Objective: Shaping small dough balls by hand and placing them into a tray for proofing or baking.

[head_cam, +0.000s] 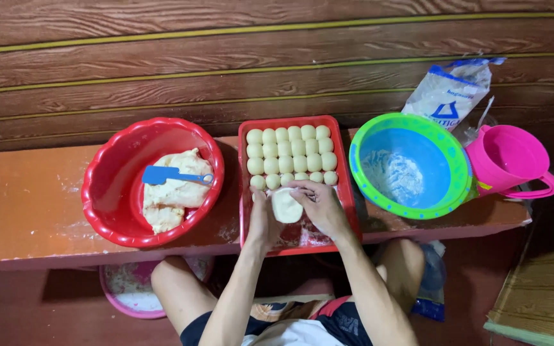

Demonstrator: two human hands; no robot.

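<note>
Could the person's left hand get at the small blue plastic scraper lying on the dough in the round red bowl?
Probably yes. The left hand sits at the red tray, right beside the red bowl. The blue scraper lies uncovered on top of the dough lump. However, both hands currently cradle a dough piece.

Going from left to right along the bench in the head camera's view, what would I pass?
Red basin of dough with a blue scraper → red tray of dough balls, where the left hand and right hand hold a dough piece → green and blue bowl with flour → pink jug.
</note>
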